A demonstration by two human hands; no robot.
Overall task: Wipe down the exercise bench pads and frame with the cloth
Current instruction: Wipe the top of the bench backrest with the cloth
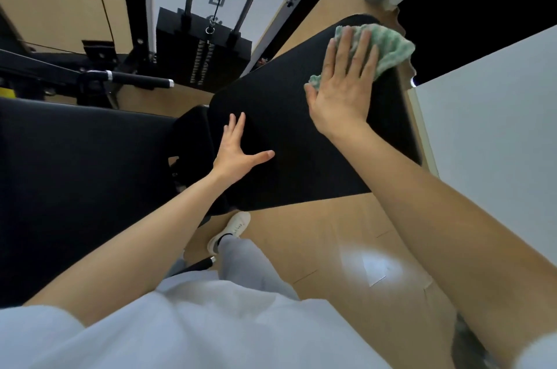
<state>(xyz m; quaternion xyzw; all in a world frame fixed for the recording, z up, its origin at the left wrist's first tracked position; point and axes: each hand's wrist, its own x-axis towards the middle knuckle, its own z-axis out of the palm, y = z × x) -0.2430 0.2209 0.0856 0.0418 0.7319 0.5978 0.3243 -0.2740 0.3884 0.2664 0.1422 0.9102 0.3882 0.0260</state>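
Note:
A black bench back pad (295, 127) runs from the middle of the view toward the upper right. The black seat pad (78, 182) lies at the left. A crumpled green-and-white cloth (388, 46) sits near the far end of the back pad. My right hand (346, 79) lies flat on the cloth, fingers spread, pressing it onto the pad. My left hand (238, 154) rests on the near part of the back pad with fingers apart and nothing in it.
A cable machine with a black weight stack (202, 52) and a black handle bar (132, 79) stands behind the bench. A white wall (494, 139) is on the right. My leg and white shoe (232, 230) stand on the wooden floor (331, 248).

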